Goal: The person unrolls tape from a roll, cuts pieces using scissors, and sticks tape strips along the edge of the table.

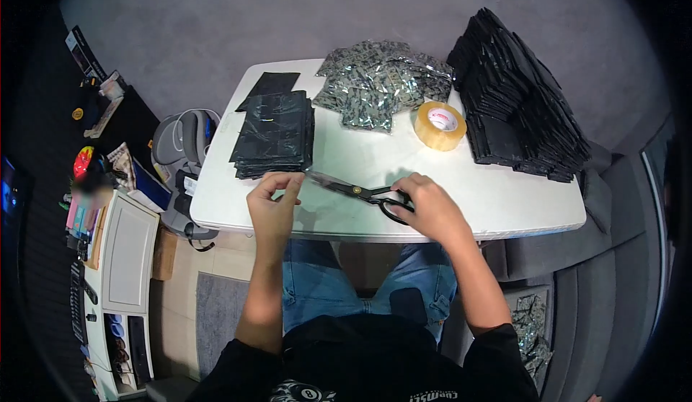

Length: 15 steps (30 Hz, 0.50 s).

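My right hand [430, 206] is closed round the black handles of a pair of scissors [358, 191], which point left, with the blades slightly apart. Close to the blade tips, my left hand [275, 199] has thumb and fingers pinched together; whatever it holds, if anything, is too small to make out. Just beyond that hand lies a stack of flat black plastic packets [272, 131], with a small yellow mark on the top one. Another flat black piece [270, 88] sticks out behind the stack.
A roll of clear tape [440, 126] sits on the white table [353, 149]. Behind it are shiny patterned packets [378, 81]. Tall piles of black packets [515, 99] cover the right end. A grey sofa [591, 272] is at right, a white cabinet [130, 258] at left.
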Available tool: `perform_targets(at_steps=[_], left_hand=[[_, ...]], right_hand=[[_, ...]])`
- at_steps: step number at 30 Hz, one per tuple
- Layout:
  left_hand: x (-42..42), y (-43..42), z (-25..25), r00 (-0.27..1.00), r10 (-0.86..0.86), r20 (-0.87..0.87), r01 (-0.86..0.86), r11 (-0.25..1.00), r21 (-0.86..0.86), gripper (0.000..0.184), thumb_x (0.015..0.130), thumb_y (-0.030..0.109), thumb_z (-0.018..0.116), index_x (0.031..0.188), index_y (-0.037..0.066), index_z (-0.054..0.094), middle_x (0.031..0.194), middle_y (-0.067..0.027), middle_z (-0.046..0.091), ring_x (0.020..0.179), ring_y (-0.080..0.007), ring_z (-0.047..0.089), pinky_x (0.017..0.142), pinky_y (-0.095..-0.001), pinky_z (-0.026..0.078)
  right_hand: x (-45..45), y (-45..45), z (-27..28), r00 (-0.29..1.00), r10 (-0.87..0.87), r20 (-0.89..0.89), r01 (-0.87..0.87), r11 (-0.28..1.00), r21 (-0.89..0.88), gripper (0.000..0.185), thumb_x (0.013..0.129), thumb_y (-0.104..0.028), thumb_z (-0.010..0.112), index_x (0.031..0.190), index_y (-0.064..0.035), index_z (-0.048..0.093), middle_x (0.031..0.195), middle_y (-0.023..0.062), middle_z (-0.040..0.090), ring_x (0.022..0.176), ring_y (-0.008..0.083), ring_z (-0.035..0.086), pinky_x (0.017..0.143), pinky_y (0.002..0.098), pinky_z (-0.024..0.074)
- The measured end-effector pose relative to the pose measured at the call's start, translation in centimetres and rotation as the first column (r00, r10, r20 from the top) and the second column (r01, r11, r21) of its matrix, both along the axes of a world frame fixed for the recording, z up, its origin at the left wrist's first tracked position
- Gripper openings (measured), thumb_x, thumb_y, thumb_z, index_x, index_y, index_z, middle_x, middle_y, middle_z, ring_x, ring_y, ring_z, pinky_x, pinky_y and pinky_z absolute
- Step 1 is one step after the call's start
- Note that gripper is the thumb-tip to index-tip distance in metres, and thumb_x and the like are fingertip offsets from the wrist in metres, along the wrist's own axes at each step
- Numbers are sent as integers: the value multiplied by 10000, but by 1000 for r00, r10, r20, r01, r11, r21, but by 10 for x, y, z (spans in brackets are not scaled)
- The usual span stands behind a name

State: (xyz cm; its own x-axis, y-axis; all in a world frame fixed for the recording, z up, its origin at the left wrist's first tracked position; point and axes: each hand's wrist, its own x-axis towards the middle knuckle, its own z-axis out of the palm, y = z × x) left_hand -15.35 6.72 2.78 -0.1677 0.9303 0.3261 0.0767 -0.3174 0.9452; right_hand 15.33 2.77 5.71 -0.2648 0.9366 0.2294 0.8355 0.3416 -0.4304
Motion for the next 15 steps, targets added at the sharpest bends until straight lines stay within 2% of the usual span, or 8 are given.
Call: perform_targets(at_steps=[3,6,13,15], left_hand=[[-1,5,1,1000,-19,14,20,999,-27,87,974,71,815,1017,-4,822,1006,-53,716,879,-96,676,624,-238,582],[0,6,1,999,-39,31,41,998,-39,100,971,81,820,1014,-9,817,998,-49,723,848,-90,672,623,-238,580],[-2,7,1,999,-37,21,39,996,-84,99,973,90,811,1003,-5,809,923,-30,733,771,-70,656,619,-241,562],[-1,8,3,998,-49,33,51,995,-83,93,978,89,801,1002,0,807,894,-25,736,745,-63,647,617,-238,554]], right_hand=[[-1,-9,-20,1000,-23,-14,25,991,128,372,852,-67,816,1207,-16,717,1065,200,709,1058,413,706,946,484,583],[-5,-11,-15,992,-77,97,76,997,16,411,851,-81,838,1240,-37,712,1103,191,709,1073,397,709,968,470,576],[-12,-6,-15,964,-45,264,54,998,-31,398,892,-46,724,1282,16,673,1077,266,710,1013,446,734,917,502,599],[-13,-10,-4,960,-11,279,42,993,-106,311,891,-12,682,1199,31,693,1039,265,730,994,446,748,898,511,612]])
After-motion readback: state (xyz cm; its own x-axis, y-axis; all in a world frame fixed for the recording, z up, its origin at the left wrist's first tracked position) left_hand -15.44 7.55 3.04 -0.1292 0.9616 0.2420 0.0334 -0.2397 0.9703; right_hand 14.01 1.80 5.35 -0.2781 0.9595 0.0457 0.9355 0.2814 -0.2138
